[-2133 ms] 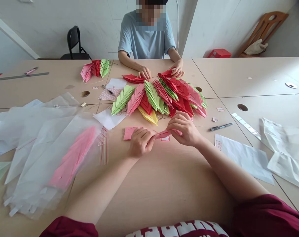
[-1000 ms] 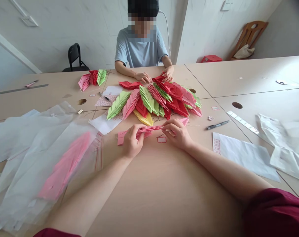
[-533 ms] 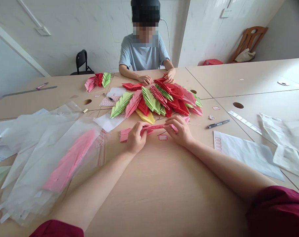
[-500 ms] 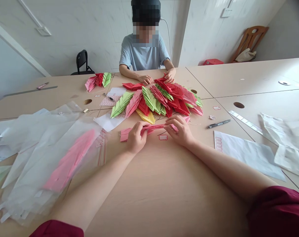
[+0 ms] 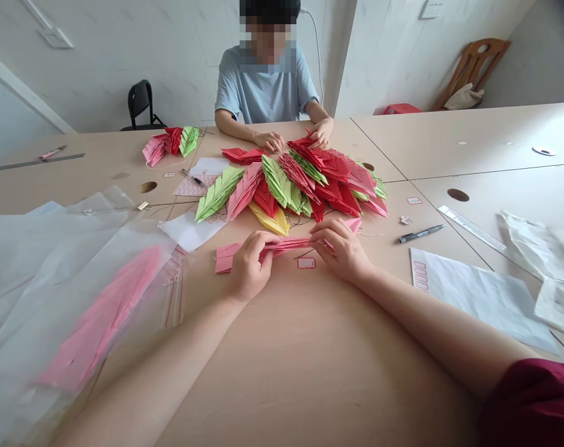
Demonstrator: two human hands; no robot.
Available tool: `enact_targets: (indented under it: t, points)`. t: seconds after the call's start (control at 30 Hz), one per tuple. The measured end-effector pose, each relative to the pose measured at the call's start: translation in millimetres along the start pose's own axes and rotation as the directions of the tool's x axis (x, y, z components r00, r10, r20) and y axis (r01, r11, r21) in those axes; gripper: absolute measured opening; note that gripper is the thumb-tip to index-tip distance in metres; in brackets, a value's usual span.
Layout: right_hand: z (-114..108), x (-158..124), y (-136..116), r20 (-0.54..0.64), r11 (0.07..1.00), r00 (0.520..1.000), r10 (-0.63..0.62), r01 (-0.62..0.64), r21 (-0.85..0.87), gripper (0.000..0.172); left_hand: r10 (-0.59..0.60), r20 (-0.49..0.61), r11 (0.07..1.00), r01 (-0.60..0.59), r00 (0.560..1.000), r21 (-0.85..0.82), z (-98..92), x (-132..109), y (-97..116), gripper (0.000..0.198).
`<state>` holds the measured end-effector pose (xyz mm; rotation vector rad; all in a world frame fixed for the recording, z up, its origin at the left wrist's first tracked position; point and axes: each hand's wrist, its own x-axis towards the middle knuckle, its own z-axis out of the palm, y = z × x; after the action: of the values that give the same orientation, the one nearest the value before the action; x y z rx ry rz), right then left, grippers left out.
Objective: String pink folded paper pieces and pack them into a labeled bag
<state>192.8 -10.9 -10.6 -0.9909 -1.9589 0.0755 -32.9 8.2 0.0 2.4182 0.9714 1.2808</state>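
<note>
My left hand (image 5: 254, 264) pinches the left part of a folded pink paper piece (image 5: 291, 244), held edge-on just above the table. At its other end my right hand (image 5: 340, 248) grips it with bent fingers. More pink folded paper (image 5: 225, 257) sticks out left of my left hand, and a pink tip shows behind my right fingers. Beyond my hands lies a heap of pleated paper leaves in red (image 5: 342, 174), green (image 5: 221, 192) and pink (image 5: 245, 189), with a yellow leaf (image 5: 270, 218) at its near side. A small red-bordered label (image 5: 306, 263) lies just below the held paper.
Across the table a person in a blue shirt (image 5: 268, 87) has both hands at the heap. Clear plastic bags (image 5: 68, 261), one with pink paper inside, cover the left. A pen (image 5: 420, 234), a white envelope (image 5: 477, 292) and a ruler (image 5: 471, 228) lie right.
The camera view has shifted a little. My hands keep their grip on the pink paper, now tilted slightly differently. The other person's hands stay at the heap.
</note>
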Motion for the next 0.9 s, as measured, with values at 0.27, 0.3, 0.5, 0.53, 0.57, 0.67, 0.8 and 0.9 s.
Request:
enact_targets:
  t: [0.27, 0.3, 0.5, 0.53, 0.57, 0.67, 0.8, 0.9]
  points:
    - [-3, -2, -10, 0.097, 0.996, 0.994, -0.042, 0.049, -0.070, 0.008, 0.101, -0.043, 0.987, -0.095, 0.994, 0.130, -4.5, -3, 16, 0.027]
    - [-3, -2, -12, 0.101, 0.995, 0.994, -0.049, 0.057, -0.077, 0.008, 0.125, -0.046, 0.978, -0.115, 0.991, 0.176, -4.8, -4, 18, 0.025]
    - [-1, -4, -23, 0.090, 0.989, 0.989, -0.114, 0.121, -0.080, 0.010, 0.191, -0.027, 0.931, -0.172, 0.981, 0.322, 0.3, -8, 24, 0.013]
    - [-1, -4, -23, 0.088, 0.988, 0.989, -0.122, 0.129, -0.082, 0.010, 0.191, -0.031, 0.932, -0.171, 0.981, 0.320, 1.5, -8, 24, 0.012]
    - [-1, -4, -24, 0.088, 0.987, 0.988, -0.128, 0.136, -0.085, 0.010, 0.191, -0.033, 0.933, -0.170, 0.981, 0.316, 2.5, -9, 24, 0.011]
    - [-1, -4, -24, 0.082, 0.986, 0.988, -0.132, 0.139, -0.092, 0.010, 0.179, -0.028, 0.937, -0.162, 0.983, 0.309, 4.2, -9, 25, 0.010]
    - [-2, -4, -24, 0.040, 0.985, 0.991, -0.131, 0.134, -0.104, 0.009, 0.165, -0.017, 0.933, -0.151, 0.986, 0.327, 3.8, -9, 26, 0.009]
    - [-1, -4, -24, 0.007, 0.983, 0.991, -0.137, 0.137, -0.125, 0.009, 0.173, -0.019, 0.930, -0.158, 0.985, 0.331, 3.5, -8, 26, 0.009]
